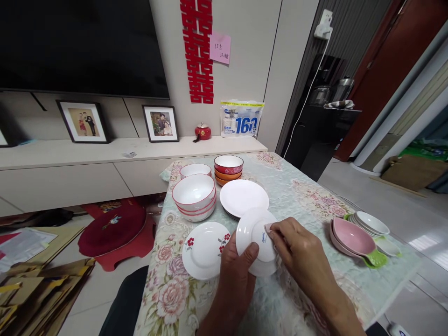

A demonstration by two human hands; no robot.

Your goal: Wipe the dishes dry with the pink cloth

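Note:
My left hand (pixel 238 263) grips a small white plate (pixel 250 233) by its near-left edge, thumb on top. The plate is tilted with its underside towards me, and a blue printed mark shows near its centre. My right hand (pixel 294 240) pinches a small pale piece (pixel 268 227) at the plate, beside the mark; whether it is a label or a scrap of paper I cannot tell. To the left, a white plate with red flowers (pixel 205 249) lies on the tablecloth. Just behind the held plate is a larger white plate (pixel 244 196), with dark edges beneath it.
Stacked white bowls with red rims (pixel 194 193) stand at the back left, near red and orange bowls (pixel 228 170). Pink leaf-handled bowls (pixel 353 235) and white dishes (pixel 373 222) sit at the right. A red stool (pixel 114 228) is left of the table.

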